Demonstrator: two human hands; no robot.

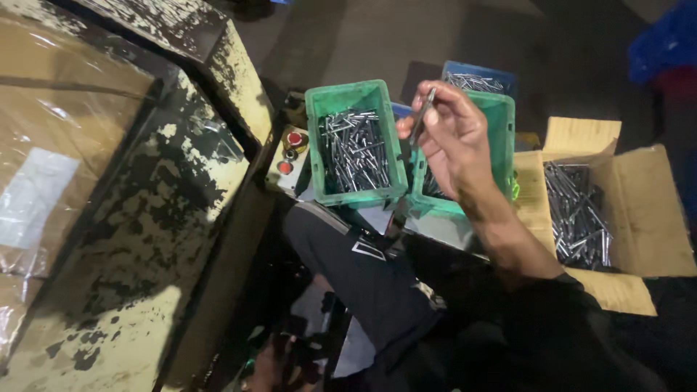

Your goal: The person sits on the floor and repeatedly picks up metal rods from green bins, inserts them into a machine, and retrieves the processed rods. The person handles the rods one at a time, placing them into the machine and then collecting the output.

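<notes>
The right hand (450, 138) is raised over the green bins (353, 98), fingers (428, 101) pinching a metal pin (422, 116). The pin's long axis runs steeply, tilted slightly right at its top. The left hand is out of view.

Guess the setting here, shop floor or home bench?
Most likely a small metalworking shop floor. The right hand holds a metal pin over green crates of similar pins, beside a worn, paint-chipped machine with red push buttons.
</notes>
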